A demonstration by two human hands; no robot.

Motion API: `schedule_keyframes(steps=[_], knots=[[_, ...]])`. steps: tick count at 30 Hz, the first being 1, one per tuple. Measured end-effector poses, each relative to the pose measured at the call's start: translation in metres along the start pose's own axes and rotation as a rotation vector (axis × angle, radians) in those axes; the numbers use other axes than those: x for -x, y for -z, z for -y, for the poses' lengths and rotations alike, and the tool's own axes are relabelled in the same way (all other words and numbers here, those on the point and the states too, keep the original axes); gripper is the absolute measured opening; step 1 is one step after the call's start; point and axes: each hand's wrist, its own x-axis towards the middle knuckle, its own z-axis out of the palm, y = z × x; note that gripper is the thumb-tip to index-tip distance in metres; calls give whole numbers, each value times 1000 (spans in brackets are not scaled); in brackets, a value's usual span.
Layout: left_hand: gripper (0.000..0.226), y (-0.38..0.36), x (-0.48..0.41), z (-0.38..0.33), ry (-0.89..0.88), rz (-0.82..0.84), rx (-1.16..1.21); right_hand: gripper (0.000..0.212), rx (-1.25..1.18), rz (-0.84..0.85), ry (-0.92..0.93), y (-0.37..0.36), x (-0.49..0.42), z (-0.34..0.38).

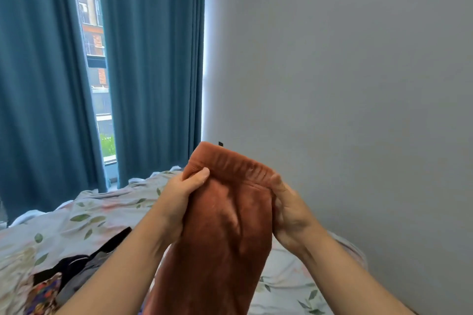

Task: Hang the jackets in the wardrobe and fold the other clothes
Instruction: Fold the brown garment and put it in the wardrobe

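Observation:
A rust-orange velvety garment (222, 233) with a gathered elastic waistband hangs in front of me above the bed. My left hand (179, 197) grips the waistband's left end, thumb pressed on the front of the fabric. At the right end my right hand (289, 210) holds the band, its fingers hidden behind the cloth. The garment's lower part runs out of the bottom of the view.
A bed with a leaf-print cover (84, 222) lies below. On it at lower left sits a heap of dark and patterned clothes (66, 279). Blue curtains (153, 71) and a window are at the left, a plain grey wall (358, 84) at the right.

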Motion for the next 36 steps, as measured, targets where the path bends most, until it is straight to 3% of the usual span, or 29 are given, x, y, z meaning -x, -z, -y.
schedule_keyframes(steps=[3,5,7,9,12,15,19,22,30,36], knots=[[28,-13,-16,28,46,-11,-16,69,-11,17,-109,20,16,-37],[34,-17,-26,44,120,31,-92,58,-40,-72,-81,32,14,-45],[36,-15,-30,56,196,94,-155,61,-42,-142,-36,48,8,-34],[39,-12,-32,66,230,165,-209,71,142,-150,-1,67,1,-10],[38,-16,-31,71,230,272,-318,87,677,81,-73,71,-7,29],[40,-25,-31,68,205,320,-323,70,975,267,-185,51,-16,38],[43,-23,-30,56,157,325,-275,63,853,287,-214,46,-21,31],[49,-15,-29,50,112,321,-320,40,767,270,-171,42,-22,26],[47,16,-15,47,57,261,-292,9,1036,448,-148,-5,-25,48],[48,36,-12,40,5,186,-298,20,1293,443,192,-40,-29,69]])
